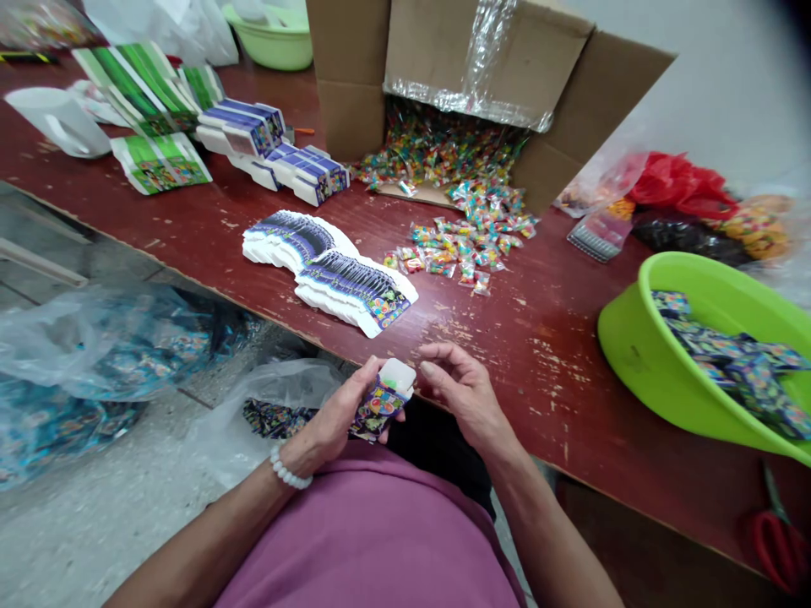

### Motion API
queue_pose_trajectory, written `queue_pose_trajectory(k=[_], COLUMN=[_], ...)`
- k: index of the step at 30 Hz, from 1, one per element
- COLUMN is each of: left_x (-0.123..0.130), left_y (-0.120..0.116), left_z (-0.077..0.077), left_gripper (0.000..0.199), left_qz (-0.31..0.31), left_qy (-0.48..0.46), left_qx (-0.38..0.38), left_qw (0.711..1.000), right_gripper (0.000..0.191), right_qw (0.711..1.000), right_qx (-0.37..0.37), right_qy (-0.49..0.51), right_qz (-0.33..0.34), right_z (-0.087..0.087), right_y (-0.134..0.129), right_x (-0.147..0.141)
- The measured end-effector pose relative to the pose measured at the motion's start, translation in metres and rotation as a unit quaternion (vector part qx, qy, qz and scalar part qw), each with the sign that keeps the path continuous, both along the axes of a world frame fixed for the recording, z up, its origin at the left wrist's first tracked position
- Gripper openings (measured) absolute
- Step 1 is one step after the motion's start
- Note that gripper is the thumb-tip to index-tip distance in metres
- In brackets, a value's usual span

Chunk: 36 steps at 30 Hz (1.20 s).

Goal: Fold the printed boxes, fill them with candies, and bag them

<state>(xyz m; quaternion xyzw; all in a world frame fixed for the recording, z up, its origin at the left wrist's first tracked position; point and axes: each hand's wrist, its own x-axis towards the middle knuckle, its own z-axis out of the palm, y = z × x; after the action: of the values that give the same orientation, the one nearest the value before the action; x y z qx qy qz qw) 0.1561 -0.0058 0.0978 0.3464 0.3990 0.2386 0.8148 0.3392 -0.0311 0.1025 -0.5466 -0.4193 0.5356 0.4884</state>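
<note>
In my left hand [347,407] is a small printed candy box [378,409], its white top flap raised and its opening facing up. Something light green shows just inside the opening. My right hand [465,390] hovers beside the box, fingers curved and apart, with nothing visible in them. Beyond my hands, flat printed boxes [342,270] lie fanned out on the red table. Small wrapped candies [475,236] spill toward me from a cardboard carton [351,84] lying on its side.
A green basin [624,338] with filled boxes stands at right, red-handled scissors [779,540] nearer me. Banded box bundles [253,127] and a white mug [60,122] sit at back left. Plastic bags [95,363] of packets rest on the floor left of the worn table [525,312].
</note>
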Motion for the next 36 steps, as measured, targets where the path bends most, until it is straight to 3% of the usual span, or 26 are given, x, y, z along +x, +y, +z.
queue_pose_trajectory(k=[4, 7, 11, 13, 15, 18, 22, 25, 29, 36], left_x=[0.0, 0.0, 0.001, 0.0, -0.001, -0.001, 0.0, 0.0, -0.002, -0.006], left_y=[-0.003, -0.005, -0.004, -0.002, 0.0, -0.002, -0.005, -0.006, -0.005, -0.006], left_z=[-0.002, -0.003, -0.006, -0.007, -0.008, -0.01, -0.014, -0.016, -0.019, -0.021], left_gripper=[0.047, 0.045, 0.043, 0.048, 0.05, 0.05, 0.064, 0.072, 0.075, 0.075], left_qz=[0.02, 0.038, 0.056, 0.049, 0.046, 0.055, 0.05, 0.037, 0.039, 0.044], left_qy=[-0.01, -0.012, -0.065, -0.104, -0.12, -0.103, -0.069, -0.068, -0.066, -0.007], left_qx=[0.036, 0.045, -0.042, -0.103, -0.142, -0.134, -0.088, -0.07, -0.063, -0.039], left_qw=[0.999, 0.998, 0.995, 0.988, 0.981, 0.984, 0.992, 0.995, 0.995, 0.998], right_gripper=[0.038, 0.034, 0.016, 0.013, 0.015, 0.016, 0.023, 0.024, 0.023, 0.022], right_qw=[0.991, 0.991, 0.997, 0.981, 0.97, 0.985, 0.996, 0.996, 0.999, 0.998], right_qx=[-0.066, -0.054, 0.068, 0.145, 0.173, 0.093, -0.022, -0.021, -0.003, 0.006], right_qy=[0.08, 0.094, -0.039, -0.116, -0.144, -0.102, 0.042, 0.061, -0.006, -0.002], right_qz=[0.083, 0.082, 0.025, 0.049, 0.094, 0.102, 0.081, 0.068, 0.039, 0.066], right_z=[-0.01, -0.014, -0.013, -0.011, -0.009, -0.008, -0.012, -0.012, -0.011, -0.015], right_y=[-0.003, -0.007, -0.008, -0.008, -0.006, -0.005, -0.003, -0.001, -0.002, -0.006], right_x=[-0.012, -0.025, -0.028, -0.024, -0.022, -0.023, -0.029, -0.034, -0.038, -0.037])
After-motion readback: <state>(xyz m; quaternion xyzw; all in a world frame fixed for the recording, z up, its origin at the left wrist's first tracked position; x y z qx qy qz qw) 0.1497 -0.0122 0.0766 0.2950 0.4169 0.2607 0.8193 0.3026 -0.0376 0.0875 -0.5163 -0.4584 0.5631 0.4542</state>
